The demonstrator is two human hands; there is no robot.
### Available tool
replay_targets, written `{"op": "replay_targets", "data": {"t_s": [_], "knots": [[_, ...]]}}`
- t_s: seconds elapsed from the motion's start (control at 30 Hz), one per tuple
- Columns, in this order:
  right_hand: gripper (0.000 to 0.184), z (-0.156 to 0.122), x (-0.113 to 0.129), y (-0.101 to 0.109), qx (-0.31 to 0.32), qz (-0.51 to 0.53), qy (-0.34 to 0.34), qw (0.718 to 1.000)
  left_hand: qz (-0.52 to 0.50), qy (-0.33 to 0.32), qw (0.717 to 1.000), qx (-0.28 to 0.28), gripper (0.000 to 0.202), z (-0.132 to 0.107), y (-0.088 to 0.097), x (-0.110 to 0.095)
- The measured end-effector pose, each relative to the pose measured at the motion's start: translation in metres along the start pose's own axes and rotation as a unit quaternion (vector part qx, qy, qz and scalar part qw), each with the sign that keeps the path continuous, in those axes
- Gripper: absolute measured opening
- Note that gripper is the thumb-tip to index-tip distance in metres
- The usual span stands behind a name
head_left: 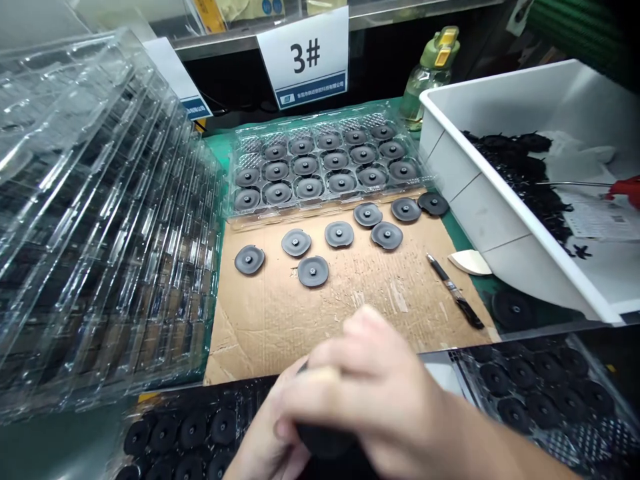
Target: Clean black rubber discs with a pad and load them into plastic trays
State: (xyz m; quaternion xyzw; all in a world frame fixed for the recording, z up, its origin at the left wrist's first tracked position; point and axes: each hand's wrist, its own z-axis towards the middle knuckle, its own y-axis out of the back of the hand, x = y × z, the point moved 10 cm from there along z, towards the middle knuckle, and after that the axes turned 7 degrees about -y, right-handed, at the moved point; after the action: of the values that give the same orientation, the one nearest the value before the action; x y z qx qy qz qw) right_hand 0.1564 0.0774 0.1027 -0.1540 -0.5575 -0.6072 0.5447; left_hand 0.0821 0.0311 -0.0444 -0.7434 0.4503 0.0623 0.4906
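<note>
Both my hands meet at the bottom centre. My right hand lies on top with fingers curled around a black rubber disc. My left hand is underneath, fingers closed on the same disc. Several grey-black round discs lie loose on a sheet of cardboard in front of me. Behind them a clear plastic tray holds rows of the same discs. Another tray of black discs sits at the near edge under my hands.
A tall stack of clear empty trays fills the left. A white bin with black parts stands at right. A black pen-like tool lies on the cardboard. A green bottle and a "3#" sign are behind.
</note>
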Motion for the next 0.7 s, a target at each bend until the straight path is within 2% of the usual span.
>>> {"op": "replay_targets", "data": {"t_s": [0.07,0.13,0.2,0.27,0.33,0.43,0.5,0.57,0.63,0.67,0.7], "knots": [[0.027,-0.002,-0.046,0.009,-0.011,0.042,-0.106,0.993,-0.027,-0.006,0.998,0.048,0.074,0.001,-0.013,-0.005],[0.023,-0.014,-0.101,0.015,-0.033,0.036,-0.21,0.977,-0.069,-0.002,0.994,0.089,0.062,-0.001,-0.024,-0.009],[0.022,-0.033,-0.141,0.011,-0.044,-0.017,-0.251,0.967,-0.108,0.008,0.988,0.105,0.058,-0.004,-0.027,-0.01],[0.026,-0.055,-0.16,0.007,-0.092,-0.06,-0.252,0.962,-0.132,0.022,0.984,0.114,0.054,-0.007,-0.028,-0.007],[0.03,-0.078,-0.158,0.004,-0.15,-0.079,-0.244,0.955,-0.148,0.031,0.981,0.123,0.049,-0.009,-0.027,-0.005],[0.03,-0.102,-0.128,0.0,-0.204,-0.084,-0.228,0.948,-0.153,0.038,0.978,0.136,0.047,-0.013,-0.027,-0.005],[0.03,-0.108,-0.107,-0.006,-0.197,-0.062,-0.212,0.955,-0.141,0.038,0.98,0.132,0.046,-0.016,-0.027,-0.005],[0.029,-0.108,-0.096,-0.014,-0.164,-0.029,-0.2,0.966,-0.1,0.014,0.988,0.114,0.05,-0.017,-0.023,-0.005],[0.028,-0.108,-0.094,-0.019,-0.142,-0.01,-0.206,0.968,0.004,-0.074,0.994,0.083,0.06,-0.016,-0.014,-0.014],[0.028,-0.109,-0.095,-0.018,-0.143,-0.007,-0.215,0.966,0.085,-0.14,0.984,0.066,0.069,-0.017,-0.009,-0.022],[0.026,-0.11,-0.095,-0.015,-0.149,-0.003,-0.228,0.962,0.178,-0.214,0.959,0.056,0.079,-0.02,-0.008,-0.032]]}}
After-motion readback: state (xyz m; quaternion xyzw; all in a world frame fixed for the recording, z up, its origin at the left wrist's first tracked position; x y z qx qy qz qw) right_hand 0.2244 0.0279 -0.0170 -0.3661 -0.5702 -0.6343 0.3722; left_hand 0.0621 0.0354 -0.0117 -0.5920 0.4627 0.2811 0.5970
